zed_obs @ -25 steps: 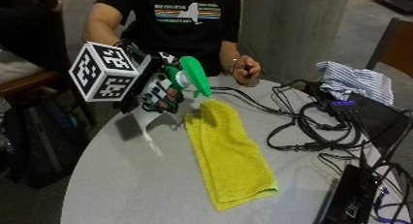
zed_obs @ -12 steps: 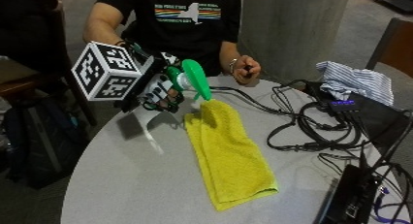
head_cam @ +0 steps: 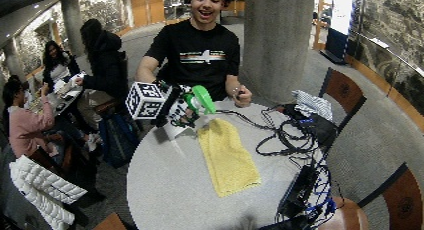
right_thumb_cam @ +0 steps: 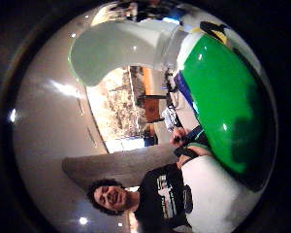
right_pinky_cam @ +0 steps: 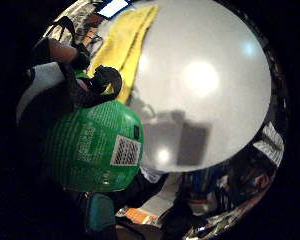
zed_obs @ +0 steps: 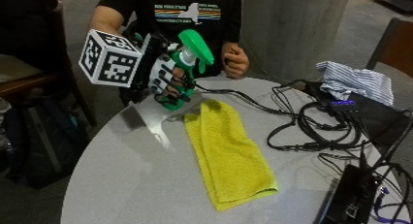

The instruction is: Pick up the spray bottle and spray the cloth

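Note:
My gloved right hand (zed_obs: 166, 78) grips a green spray bottle (zed_obs: 182, 71) and holds it in the air above the table's far left part. Its green nozzle head (zed_obs: 197, 45) is tipped toward the cloth side. The yellow cloth (zed_obs: 227, 152) lies flat and lengthwise on the round grey table (zed_obs: 122, 175), just right of and below the bottle. In the little finger side palm view the green bottle body (right_pinky_cam: 92, 147) fills the space by my palm, with the cloth (right_pinky_cam: 125, 42) beyond it. The thumb side palm view shows the green bottle (right_thumb_cam: 223, 102) and its pale neck (right_thumb_cam: 121, 46).
The person's bare left hand (zed_obs: 235, 61) rests in a fist at the table's far edge. Black cables (zed_obs: 309, 129) and a black box (zed_obs: 377, 117) cover the right side, with a striped cloth (zed_obs: 358, 81) on it. Another black device (zed_obs: 348, 197) lies at the near right edge.
The hand with the bottle has stayed at nearly the same spot above the table, shifting only slightly. The cloth has not moved.

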